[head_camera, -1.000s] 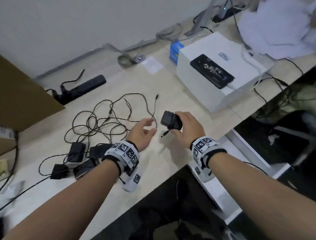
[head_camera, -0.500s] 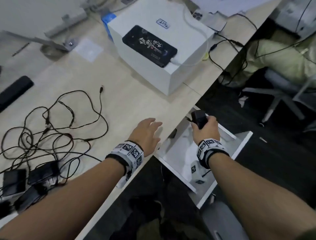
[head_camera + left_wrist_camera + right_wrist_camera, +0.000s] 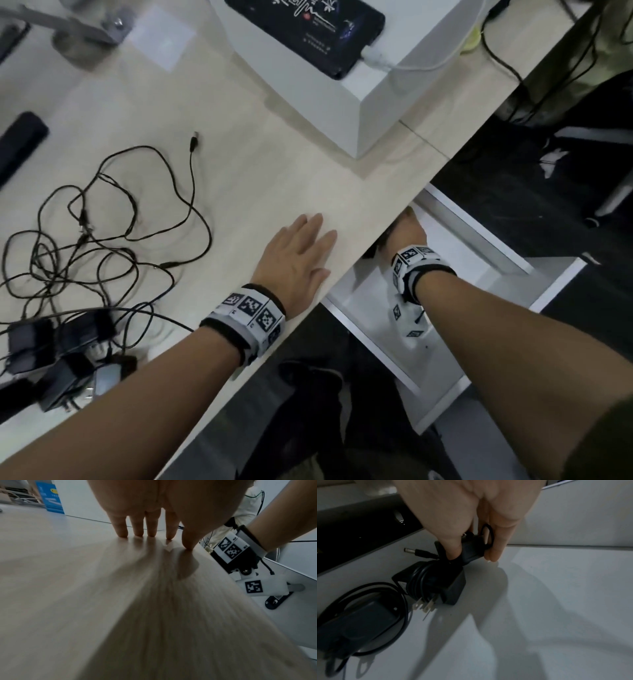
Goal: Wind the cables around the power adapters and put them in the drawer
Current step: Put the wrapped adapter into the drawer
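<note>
Right hand (image 3: 471, 520): has gone down from above the desk (image 3: 274, 178) into the open drawer (image 3: 479, 240), fingers and thumb pinching a wound power adapter (image 3: 471, 550) just above the drawer floor, its plug tip sticking out to the hand's left. Two more wound adapters (image 3: 435, 580) lie just beside and below the held one, on the drawer floor. Left hand (image 3: 294, 253): has dropped flat, fingers straight, holding nothing, resting near the desk edge. Meaning: a third adapter is about to be stored. Unwound adapters with tangled cables (image 3: 102, 222) wait on the desk, well apart to the left hand's far side.
</note>
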